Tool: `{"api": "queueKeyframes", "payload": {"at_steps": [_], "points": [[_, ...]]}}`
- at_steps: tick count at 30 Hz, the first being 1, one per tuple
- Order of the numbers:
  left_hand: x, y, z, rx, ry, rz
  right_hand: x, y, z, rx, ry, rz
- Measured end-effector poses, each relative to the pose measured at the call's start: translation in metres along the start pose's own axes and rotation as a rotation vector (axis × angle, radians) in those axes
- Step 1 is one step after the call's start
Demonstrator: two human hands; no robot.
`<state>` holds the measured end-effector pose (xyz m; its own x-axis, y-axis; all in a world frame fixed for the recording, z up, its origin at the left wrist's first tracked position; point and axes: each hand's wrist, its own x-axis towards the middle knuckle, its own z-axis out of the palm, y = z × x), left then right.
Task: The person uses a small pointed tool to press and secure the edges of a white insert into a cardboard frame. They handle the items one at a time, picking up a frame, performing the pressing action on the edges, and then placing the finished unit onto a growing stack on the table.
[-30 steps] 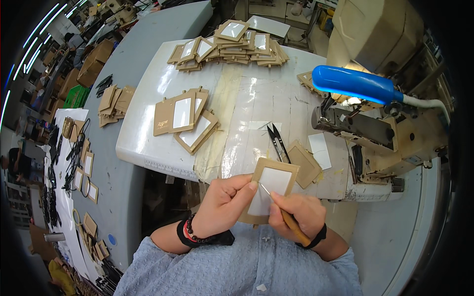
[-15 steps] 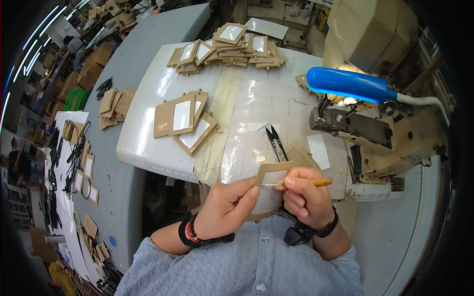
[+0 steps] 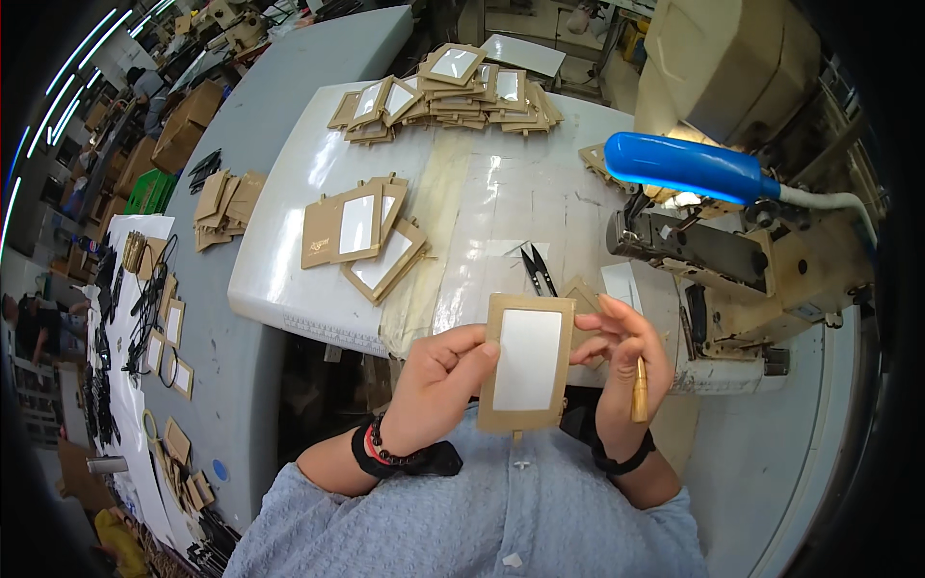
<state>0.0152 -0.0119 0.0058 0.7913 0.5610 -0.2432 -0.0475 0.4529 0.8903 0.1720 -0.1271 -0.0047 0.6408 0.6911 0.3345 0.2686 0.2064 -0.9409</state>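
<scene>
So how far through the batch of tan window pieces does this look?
Seemingly mid-batch. Which stack counts as finished cannot be told. A large heap of tan cardboard frames with white windows lies at the table's far edge and a smaller fanned group sits mid-table. The left hand and right hand hold one tan frame upright; the right also holds a wooden-handled tool.

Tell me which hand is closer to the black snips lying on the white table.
Right. The right hand sits just below and right of the black snips, fingertips close to them. The left hand is farther, lower and to their left, gripping the tan framed card.
</scene>
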Motion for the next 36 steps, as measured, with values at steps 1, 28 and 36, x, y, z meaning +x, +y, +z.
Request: {"api": "queueKeyframes", "payload": {"at_steps": [1,28,36], "points": [[0.001,-0.001,0.000,-0.039,0.003,0.000,0.002,-0.005,-0.002,0.069,-0.042,0.080],[0.000,0.015,-0.007,0.101,-0.128,-0.128,0.014,-0.017,-0.005,0.236,-0.284,0.520],[0.000,0.010,-0.003,0.119,-0.101,-0.116,0.012,-0.017,-0.007,0.137,-0.270,0.468]]}}
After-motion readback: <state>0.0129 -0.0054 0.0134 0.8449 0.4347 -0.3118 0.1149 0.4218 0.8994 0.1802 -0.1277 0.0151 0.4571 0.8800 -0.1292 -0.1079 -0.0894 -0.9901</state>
